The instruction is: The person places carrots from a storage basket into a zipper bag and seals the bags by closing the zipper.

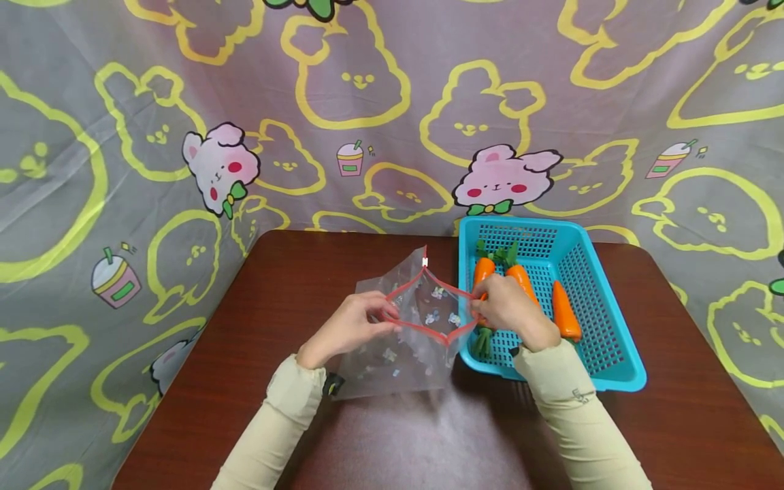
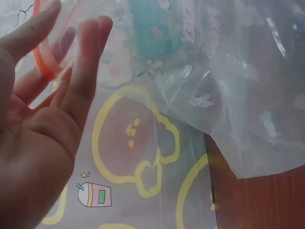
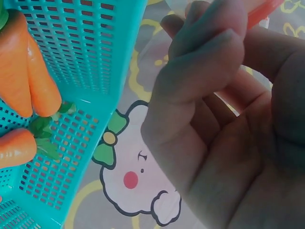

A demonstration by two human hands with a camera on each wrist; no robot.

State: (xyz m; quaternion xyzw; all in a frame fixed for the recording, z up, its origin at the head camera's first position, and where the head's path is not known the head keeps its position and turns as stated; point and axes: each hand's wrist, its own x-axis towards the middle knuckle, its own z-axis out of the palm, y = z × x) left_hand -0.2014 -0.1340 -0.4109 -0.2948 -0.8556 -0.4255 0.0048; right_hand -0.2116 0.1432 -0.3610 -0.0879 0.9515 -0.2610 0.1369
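A clear zip bag [image 1: 392,357] with small printed figures and a red zip edge is held up over the table, its mouth spread into a diamond. My left hand [image 1: 361,318] pinches the red edge on the left side. On the opposite side my right hand [image 1: 508,306] grips the red edge, above the left part of a blue basket [image 1: 618,327]. The white slider [image 1: 425,262] sits at the far corner of the mouth. In the left wrist view, the bag [image 2: 228,95] hangs beside the fingers. Nothing but printed figures shows inside it.
Several orange carrots with green tops lie in the basket, one carrot [image 1: 565,313] apart on the right. The basket stands on the brown wooden table [image 1: 294,286]. A patterned cloth [image 1: 380,82] hangs behind and at the sides of the table.
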